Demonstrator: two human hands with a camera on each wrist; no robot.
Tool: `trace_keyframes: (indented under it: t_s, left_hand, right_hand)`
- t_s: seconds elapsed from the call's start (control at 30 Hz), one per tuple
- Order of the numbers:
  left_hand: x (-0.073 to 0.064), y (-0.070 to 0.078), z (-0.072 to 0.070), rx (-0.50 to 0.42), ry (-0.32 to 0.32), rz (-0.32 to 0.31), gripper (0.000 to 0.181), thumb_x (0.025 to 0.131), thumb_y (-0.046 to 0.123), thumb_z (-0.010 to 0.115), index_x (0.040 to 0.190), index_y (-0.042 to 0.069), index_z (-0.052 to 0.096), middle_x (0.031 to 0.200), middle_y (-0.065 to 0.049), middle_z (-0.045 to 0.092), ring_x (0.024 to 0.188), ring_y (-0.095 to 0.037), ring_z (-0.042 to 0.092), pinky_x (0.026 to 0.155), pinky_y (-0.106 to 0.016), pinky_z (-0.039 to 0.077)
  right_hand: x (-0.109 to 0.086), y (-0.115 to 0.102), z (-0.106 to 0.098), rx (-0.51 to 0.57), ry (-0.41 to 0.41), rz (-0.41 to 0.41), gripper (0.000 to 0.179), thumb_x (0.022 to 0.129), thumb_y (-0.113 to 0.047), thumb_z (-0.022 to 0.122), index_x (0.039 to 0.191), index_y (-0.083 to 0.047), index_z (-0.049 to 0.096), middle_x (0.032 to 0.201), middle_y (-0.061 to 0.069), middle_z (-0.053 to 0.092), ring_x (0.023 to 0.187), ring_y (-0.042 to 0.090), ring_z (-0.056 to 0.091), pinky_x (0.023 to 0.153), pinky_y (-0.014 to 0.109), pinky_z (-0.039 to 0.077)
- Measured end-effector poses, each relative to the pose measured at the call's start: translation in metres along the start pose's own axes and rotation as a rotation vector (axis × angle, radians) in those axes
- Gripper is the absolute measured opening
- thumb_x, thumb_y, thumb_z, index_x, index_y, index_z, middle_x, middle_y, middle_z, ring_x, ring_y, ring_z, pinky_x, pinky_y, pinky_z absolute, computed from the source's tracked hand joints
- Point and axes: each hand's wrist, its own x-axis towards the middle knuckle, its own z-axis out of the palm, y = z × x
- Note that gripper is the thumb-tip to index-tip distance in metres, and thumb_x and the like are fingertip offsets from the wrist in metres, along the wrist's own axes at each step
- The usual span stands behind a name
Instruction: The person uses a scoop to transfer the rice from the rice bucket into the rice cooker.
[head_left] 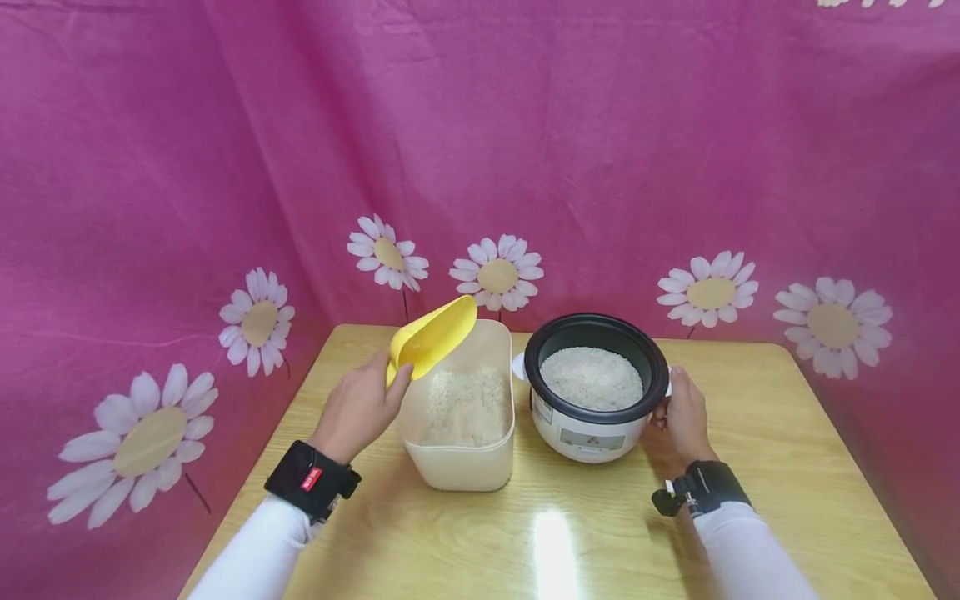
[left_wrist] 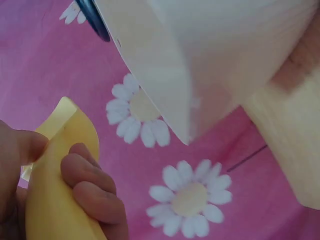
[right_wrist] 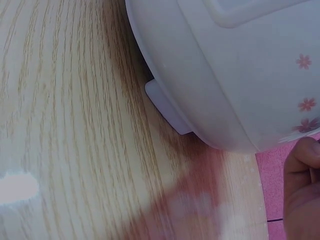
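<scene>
My left hand [head_left: 363,408] grips a yellow scoop [head_left: 435,335] above the left rim of a cream plastic bin [head_left: 467,468]. The scoop's tip points up and to the right, and its hollow shows bare yellow. Inside the bin lies white rice [head_left: 468,407]. In the left wrist view, thumb and fingers wrap around the scoop [left_wrist: 60,190]. A white rice cooker [head_left: 588,442], lidless, stands right of the bin with rice [head_left: 592,379] in its dark pot. My right hand [head_left: 686,412] holds the cooker's right side handle with curled fingers. The right wrist view shows the cooker's lower side [right_wrist: 215,85] close up.
Bin and cooker stand side by side on a light wooden table [head_left: 600,533], with a narrow gap between them. A pink cloth [head_left: 585,167] printed with white daisies hangs behind the table and along its sides. The cooker's left handle [head_left: 519,367] sticks out towards the bin.
</scene>
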Motion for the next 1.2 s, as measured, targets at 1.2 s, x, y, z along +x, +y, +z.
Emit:
trace_keyframes:
  t_s: [1.2]
  left_hand:
    - [-0.145,-0.115,0.045,-0.102,-0.22,-0.473,0.051,0.109,0.042,0.045,0.109,-0.006,0.062,0.08,-0.009,0.063,0.075,-0.025,0.061,0.068,-0.044,0.05]
  right_hand:
    - [0.003,0.012,0.0,-0.083,0.006,0.016,0.052,0.108,-0.062,0.023,0.088,-0.021,0.049,0.058,-0.009,0.048,0.051,0.01,0.048,0.051,0.03,0.047]
